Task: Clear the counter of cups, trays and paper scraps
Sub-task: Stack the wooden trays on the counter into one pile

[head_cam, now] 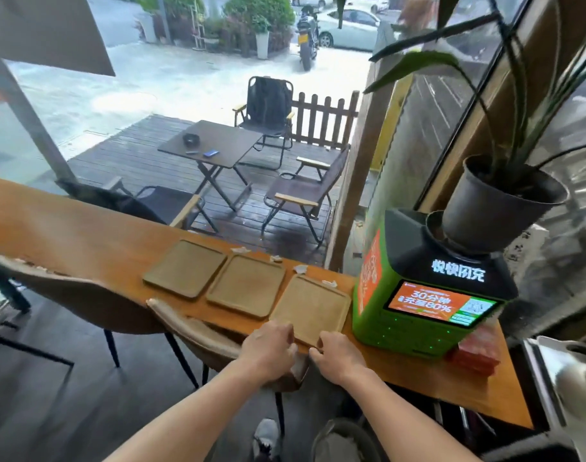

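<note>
Three tan square trays lie in a row on the wooden counter (84, 235): a left tray (184, 268), a middle tray (246, 285) and a right tray (313, 308). My left hand (268, 348) and my right hand (338, 356) both sit at the near edge of the right tray, fingers curled at its rim. Small white paper scraps lie along the counter's far edge: one scrap (240, 250) behind the left tray, one scrap (276, 258) behind the middle tray, and scraps (300, 269) behind the right tray. No cup is in view.
A green charging kiosk (428, 305) with a lit screen stands just right of the trays, a potted plant (498, 208) on top. A red packet (478, 355) lies beside it. Two padded chairs (198, 331) stand under the counter's near side. Patio furniture lies beyond.
</note>
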The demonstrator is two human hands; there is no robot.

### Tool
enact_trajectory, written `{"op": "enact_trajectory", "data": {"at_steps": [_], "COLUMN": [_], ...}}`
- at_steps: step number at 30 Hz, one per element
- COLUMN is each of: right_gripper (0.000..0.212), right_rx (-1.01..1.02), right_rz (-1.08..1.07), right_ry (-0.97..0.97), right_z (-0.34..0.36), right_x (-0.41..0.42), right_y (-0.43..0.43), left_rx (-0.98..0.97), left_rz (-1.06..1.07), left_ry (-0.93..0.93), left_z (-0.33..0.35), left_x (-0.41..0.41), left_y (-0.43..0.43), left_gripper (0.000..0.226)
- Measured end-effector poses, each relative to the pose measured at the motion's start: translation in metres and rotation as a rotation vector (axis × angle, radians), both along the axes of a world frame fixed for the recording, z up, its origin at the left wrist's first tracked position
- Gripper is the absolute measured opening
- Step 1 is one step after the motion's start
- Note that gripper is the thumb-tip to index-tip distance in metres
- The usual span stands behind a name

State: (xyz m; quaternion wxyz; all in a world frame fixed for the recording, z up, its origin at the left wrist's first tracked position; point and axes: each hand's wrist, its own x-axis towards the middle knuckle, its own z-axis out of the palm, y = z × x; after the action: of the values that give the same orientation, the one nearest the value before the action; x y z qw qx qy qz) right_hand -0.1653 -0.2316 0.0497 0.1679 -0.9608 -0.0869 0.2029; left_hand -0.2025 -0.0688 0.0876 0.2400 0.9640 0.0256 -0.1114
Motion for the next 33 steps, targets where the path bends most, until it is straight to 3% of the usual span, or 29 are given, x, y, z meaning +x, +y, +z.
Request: {"op": "enact_trajectory", "data": {"at_steps": [8, 15, 23, 28, 33], "right_gripper": [0.029, 0.029, 0.038, 0.043, 0.061], "right_rx": [-0.046, -0.117, -0.158, -0.101, 0.056], "right_rz": [-0.095, -0.150, -0.363, -0.559, -0.737], "right_ry": [0.099, 0.171, 0.225, 0.256, 0.278], "right_z": [-0.026, -0.051, -0.091, -0.111, -0.127], "right_x": [0.085, 0.115, 0.123, 0.118, 0.115], "right_y": [0.020, 0.020, 0.004, 0.004, 0.009], "left_rx": [-0.038, -0.015, 0.003, 0.006, 0.054], "left_rz": [0.015, 0.010, 0.039, 0.036, 0.091], "left_ry": [0.139, 0.235, 0.271, 0.338, 0.335], "left_z": [-0.030, -0.073, -0.121, -0.139, -0.143], "left_x": [0.104, 0.150, 0.183, 0.188, 0.194], "left_y": [0.035, 0.051, 0.043, 0.036, 0.027], "left_gripper": [0.006, 0.007, 0.027, 0.033, 0.020]}}
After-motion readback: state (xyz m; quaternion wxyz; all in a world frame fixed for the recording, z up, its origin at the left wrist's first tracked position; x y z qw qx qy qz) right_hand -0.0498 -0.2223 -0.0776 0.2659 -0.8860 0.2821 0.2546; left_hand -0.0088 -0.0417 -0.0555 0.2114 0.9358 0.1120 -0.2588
